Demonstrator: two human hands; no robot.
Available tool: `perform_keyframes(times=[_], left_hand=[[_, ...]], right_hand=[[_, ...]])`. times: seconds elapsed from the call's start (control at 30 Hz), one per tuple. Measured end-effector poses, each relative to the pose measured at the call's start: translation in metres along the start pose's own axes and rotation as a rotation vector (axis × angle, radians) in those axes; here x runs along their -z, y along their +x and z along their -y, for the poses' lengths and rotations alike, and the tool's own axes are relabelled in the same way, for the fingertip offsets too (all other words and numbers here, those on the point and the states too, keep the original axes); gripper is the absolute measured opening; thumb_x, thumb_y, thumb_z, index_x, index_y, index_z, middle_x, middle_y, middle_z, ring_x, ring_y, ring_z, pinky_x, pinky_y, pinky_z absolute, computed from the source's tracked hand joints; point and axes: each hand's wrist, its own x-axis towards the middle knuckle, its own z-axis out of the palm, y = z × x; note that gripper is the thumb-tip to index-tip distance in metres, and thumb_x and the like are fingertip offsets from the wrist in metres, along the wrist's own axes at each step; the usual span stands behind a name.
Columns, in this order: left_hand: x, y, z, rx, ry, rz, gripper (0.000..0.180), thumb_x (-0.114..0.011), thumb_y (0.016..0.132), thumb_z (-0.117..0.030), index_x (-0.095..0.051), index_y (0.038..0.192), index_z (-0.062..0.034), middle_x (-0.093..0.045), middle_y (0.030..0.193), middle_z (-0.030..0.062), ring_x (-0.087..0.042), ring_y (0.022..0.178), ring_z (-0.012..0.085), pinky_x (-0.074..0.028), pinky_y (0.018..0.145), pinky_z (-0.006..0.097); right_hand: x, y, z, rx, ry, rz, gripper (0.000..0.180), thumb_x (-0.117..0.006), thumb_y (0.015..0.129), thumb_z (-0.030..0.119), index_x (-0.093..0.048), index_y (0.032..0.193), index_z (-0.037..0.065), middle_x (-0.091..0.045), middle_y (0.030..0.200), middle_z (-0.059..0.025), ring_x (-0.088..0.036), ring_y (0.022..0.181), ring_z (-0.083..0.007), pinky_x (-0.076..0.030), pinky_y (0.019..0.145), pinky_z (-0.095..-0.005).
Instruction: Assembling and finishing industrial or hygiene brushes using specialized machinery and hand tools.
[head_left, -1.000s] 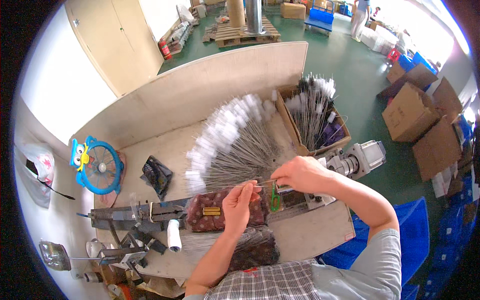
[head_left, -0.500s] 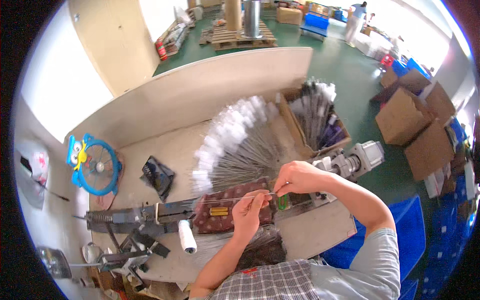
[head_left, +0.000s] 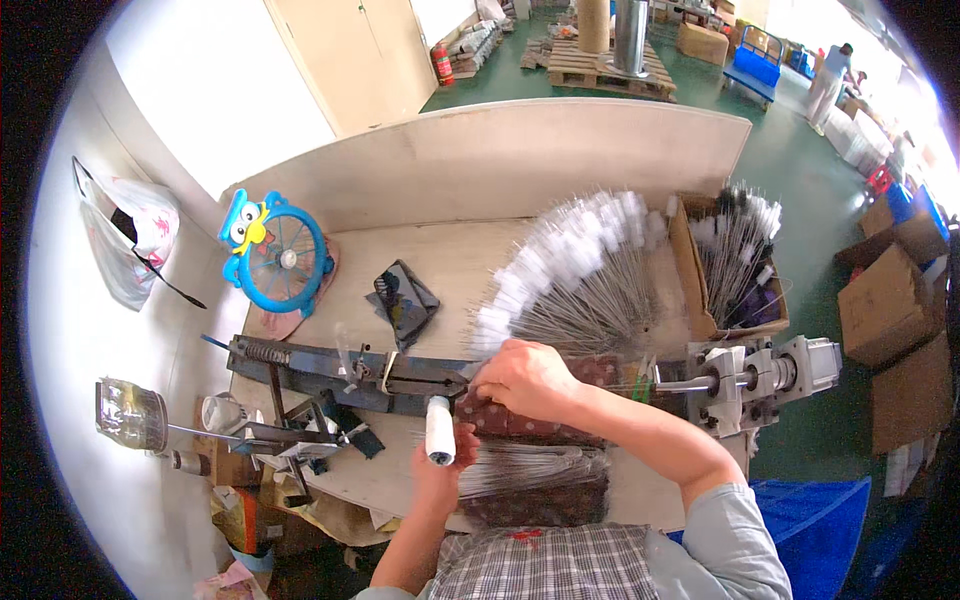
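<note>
My right hand (head_left: 525,380) is closed in a pinch at the tip of a dark metal clamp (head_left: 425,375); its fingers hide what lies between them. A white cylindrical handle (head_left: 440,430) sticks out below the clamp. Around and behind that handle is my left hand (head_left: 445,468), partly covered by it, with fingers apart on its right side. Beneath my right forearm lies a dotted maroon cloth (head_left: 510,418). Thin wires (head_left: 628,386) run over the cloth's right part toward a metal chuck (head_left: 705,384). Nearer me rests a bundle of thin metal wires (head_left: 530,470).
White-tipped wire brushes (head_left: 570,270) fan out at the back of the table, beside a cardboard box (head_left: 692,270) of more brushes. A blue toy-shaped fan (head_left: 325,262) and a black plastic bag (head_left: 408,305) stand left. Blue bin (head_left: 815,525) is at the lower right.
My view has turned left. My right hand has gone left from above the cloth to the clamp tip. My left hand has left the thin rod and come to the white handle.
</note>
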Motion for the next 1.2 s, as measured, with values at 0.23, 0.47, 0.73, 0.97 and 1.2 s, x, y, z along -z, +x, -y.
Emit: perform_keyframes(times=[0.23, 0.47, 0.73, 0.97, 1.2], left_hand=[[-0.011, 0.012, -0.018, 0.044, -0.408, 0.056, 0.038, -0.047, 0.093, -0.037, -0.058, 0.091, -0.0006, -0.063, 0.076, 0.0105, -0.06, 0.061, 0.0179, -0.048, 0.056, 0.032], [-0.001, 0.045, 0.019, -0.244, 0.716, 0.035, 0.042, -0.069, 0.077, -0.04, -0.063, 0.074, 0.0016, -0.057, 0.06, 0.0061, -0.049, 0.055, 0.0112, -0.041, 0.054, 0.03], [-0.035, 0.034, 0.03, -0.052, -0.367, 0.182, 0.014, -0.054, 0.082, -0.009, -0.047, 0.093, -0.0033, -0.056, 0.071, 0.0076, -0.059, 0.071, 0.0193, -0.05, 0.068, 0.034], [-0.008, 0.039, 0.014, -0.139, 0.556, 0.101, 0.019, -0.066, 0.078, -0.007, -0.05, 0.086, -0.0029, -0.059, 0.071, 0.0049, -0.06, 0.065, 0.0119, -0.049, 0.06, 0.028], [0.071, 0.014, 0.016, -0.113, -0.007, -0.232, 0.031, -0.064, 0.085, -0.026, -0.052, 0.103, -0.0042, -0.059, 0.089, 0.0063, -0.059, 0.081, 0.0156, -0.048, 0.074, 0.031]], right_hand=[[-0.013, 0.013, 0.013, -0.08, -0.163, 0.021, 0.012, -0.063, 0.072, 0.02, -0.063, 0.066, 0.01, -0.06, 0.066, -0.0052, -0.059, 0.077, -0.0251, -0.048, 0.068, -0.0375], [0.005, -0.001, 0.016, -0.072, -0.173, 0.031, 0.008, -0.061, 0.07, 0.018, -0.062, 0.071, 0.01, -0.061, 0.072, -0.0059, -0.059, 0.079, -0.0261, -0.049, 0.068, -0.0378], [0.026, -0.14, 0.003, 0.007, -0.356, -0.064, 0.036, -0.057, 0.07, 0.012, -0.056, 0.105, 0.004, -0.056, 0.092, -0.0076, -0.057, 0.088, -0.0244, -0.047, 0.078, -0.0336], [0.04, -0.184, -0.02, -0.37, -0.5, 0.034, 0.04, -0.055, 0.071, 0.007, -0.052, 0.11, -0.001, -0.053, 0.114, -0.0148, -0.053, 0.103, -0.0307, -0.045, 0.086, -0.0389], [0.055, -0.194, -0.006, -0.552, -0.507, 0.245, 0.043, -0.052, 0.072, 0.0, -0.048, 0.115, -0.003, -0.05, 0.11, -0.0192, -0.05, 0.106, -0.0359, -0.043, 0.088, -0.0424]])
